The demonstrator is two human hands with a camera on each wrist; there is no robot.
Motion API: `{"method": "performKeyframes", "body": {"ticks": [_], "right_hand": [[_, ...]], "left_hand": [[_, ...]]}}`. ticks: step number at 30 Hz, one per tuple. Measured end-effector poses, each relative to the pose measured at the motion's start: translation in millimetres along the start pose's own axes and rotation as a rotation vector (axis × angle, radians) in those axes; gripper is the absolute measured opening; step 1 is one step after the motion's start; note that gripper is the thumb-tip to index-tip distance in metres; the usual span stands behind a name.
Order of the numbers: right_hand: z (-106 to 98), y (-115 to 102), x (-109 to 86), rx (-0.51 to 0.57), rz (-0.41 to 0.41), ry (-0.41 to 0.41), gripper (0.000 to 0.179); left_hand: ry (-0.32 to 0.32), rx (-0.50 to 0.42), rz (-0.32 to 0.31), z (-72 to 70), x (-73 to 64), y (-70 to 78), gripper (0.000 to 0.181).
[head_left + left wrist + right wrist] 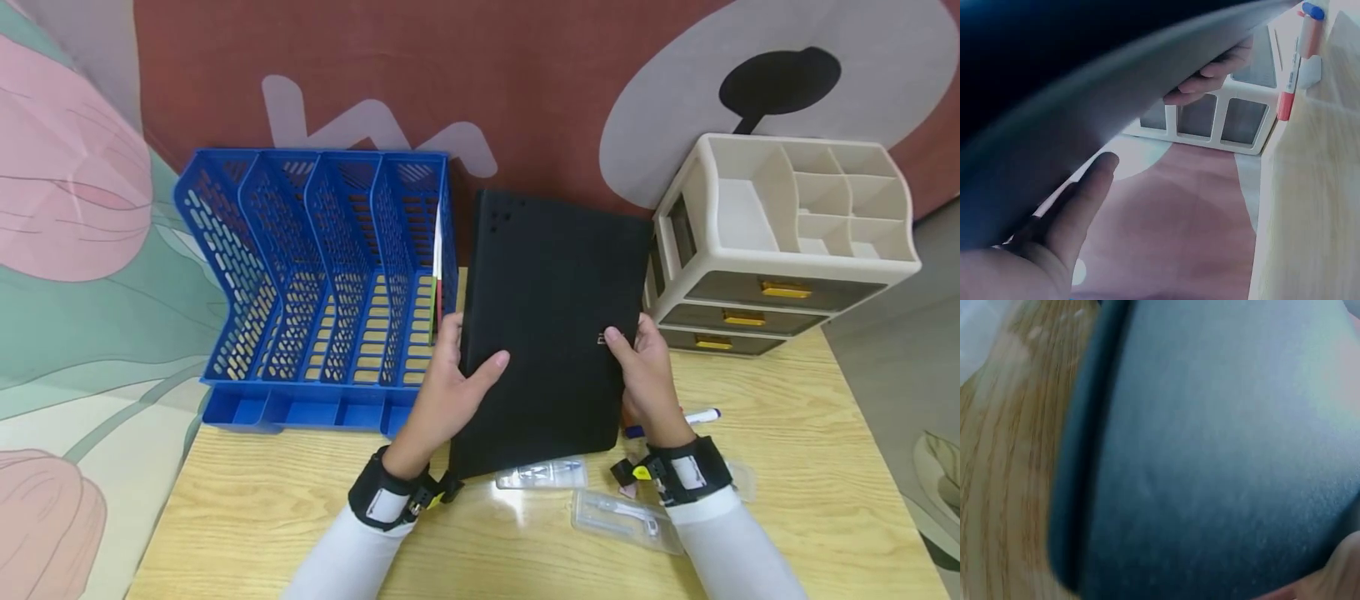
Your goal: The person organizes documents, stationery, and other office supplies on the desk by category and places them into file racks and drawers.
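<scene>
Both hands hold a black folder (551,292), tilted upright above the table. My left hand (456,392) grips its left edge, thumb on the front cover and fingers behind. On the opposite edge, my right hand (649,379) grips it the same way, its thumb beside small lettering. In the left wrist view, the underside of the folder (1122,87) shows, with right-hand fingers (1210,78) beneath its far side. The right wrist view is filled mostly by the smooth cover (1210,450). To the left stands a blue file rack (330,387) with a few thin items in its rightmost slot.
A white desk organizer (810,262) with drawers stands at the right. Clear plastic cases (626,521) lie in front of the folder, and a marker (702,416) near the right hand. A printed cloth (525,108) hangs behind the wooden table (255,508).
</scene>
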State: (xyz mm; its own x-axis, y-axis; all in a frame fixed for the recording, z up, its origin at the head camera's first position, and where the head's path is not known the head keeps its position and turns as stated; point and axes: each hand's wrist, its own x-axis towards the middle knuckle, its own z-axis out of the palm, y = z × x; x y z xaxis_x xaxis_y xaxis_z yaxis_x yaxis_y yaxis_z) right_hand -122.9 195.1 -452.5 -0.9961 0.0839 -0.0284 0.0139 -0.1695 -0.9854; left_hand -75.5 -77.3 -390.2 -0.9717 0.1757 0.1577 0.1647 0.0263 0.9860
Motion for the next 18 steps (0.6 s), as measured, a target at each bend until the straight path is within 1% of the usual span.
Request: {"method": "performKeyframes", "body": {"ticks": [3,7,9,13,16,18], "right_hand": [[0.4,-1.2,-1.7,0.027,-0.03,0.007,0.022],[2.4,-3.0,-2.6,0.03,-0.049,0.018,0.023],[3.2,-4.4,-3.1,0.025,-0.056,0.022,0.023],[3.6,-7.4,-4.5,-0.003,-0.083,0.024,0.023],[3.7,-9.9,-5.7,-0.031,-0.113,0.016,0.023],[3.9,-11.8,-6.6,-0.046,-0.139,0.002,0.024]], "left_hand": [[-0.029,-0.003,-0.011,-4.7,1.6,-0.1,0.056],[-0.056,0.015,-0.039,-13.7,5.5,-0.4,0.064],[-0.073,-0.007,-0.07,-18.3,7.0,-0.2,0.066],[-0.091,-0.093,-0.157,-25.6,9.8,-0.3,0.069],[-0.075,-0.134,-0.219,-28.4,11.0,-1.8,0.071],[-0.071,-0.145,-0.24,-29.4,10.7,-3.1,0.074]]}}
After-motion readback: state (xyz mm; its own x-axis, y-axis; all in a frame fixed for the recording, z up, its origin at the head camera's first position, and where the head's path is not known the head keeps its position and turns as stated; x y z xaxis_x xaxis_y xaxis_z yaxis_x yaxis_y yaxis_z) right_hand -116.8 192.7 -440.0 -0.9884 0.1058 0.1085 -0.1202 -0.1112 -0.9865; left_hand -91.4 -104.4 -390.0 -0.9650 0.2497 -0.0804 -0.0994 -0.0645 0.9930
